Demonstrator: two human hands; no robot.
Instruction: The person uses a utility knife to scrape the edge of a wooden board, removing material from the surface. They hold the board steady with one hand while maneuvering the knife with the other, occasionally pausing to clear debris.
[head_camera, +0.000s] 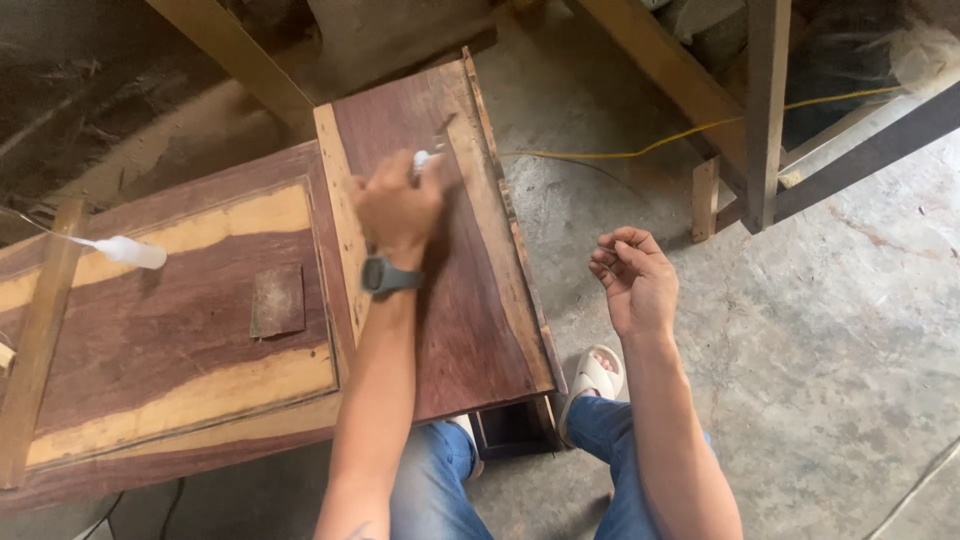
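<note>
Left hand grips a small white bottle, tip on the dark panel near its far edge — right hand hovers loosely curled, holding nothing, off the panel's right edge.

Two hands were in view: the left hand over the upright wooden board, the right hand to the right of that board. Left of the board lay one large wooden panel, carrying one sandpaper square and one white bottle. Behind the board ran one yellow cord. One wristwatch showed.
</note>
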